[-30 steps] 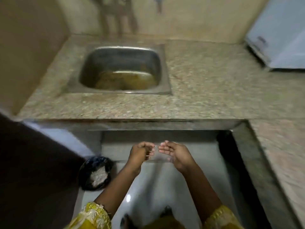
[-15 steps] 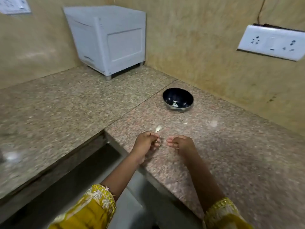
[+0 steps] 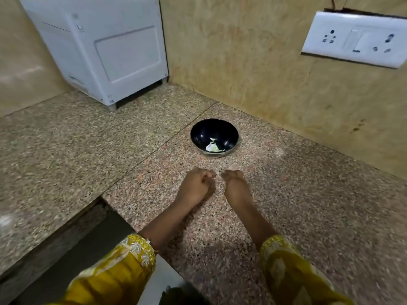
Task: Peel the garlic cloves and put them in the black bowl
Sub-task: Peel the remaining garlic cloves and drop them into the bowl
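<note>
Nearer the black bowl [image 3: 206,128] now, left hand [image 3: 193,186] and right hand [image 3: 236,187] curl together, perhaps for a short drop; blur hides whether either grips a clove.

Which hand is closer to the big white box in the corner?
Left. The left hand is out in front and right of the boxy white plastic appliance; the right hand is even farther right.

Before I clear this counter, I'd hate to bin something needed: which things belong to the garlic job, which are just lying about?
Job: black bowl, pale pieces inside it, left hand, right hand.
Lying about: white appliance, wall socket panel.
</note>
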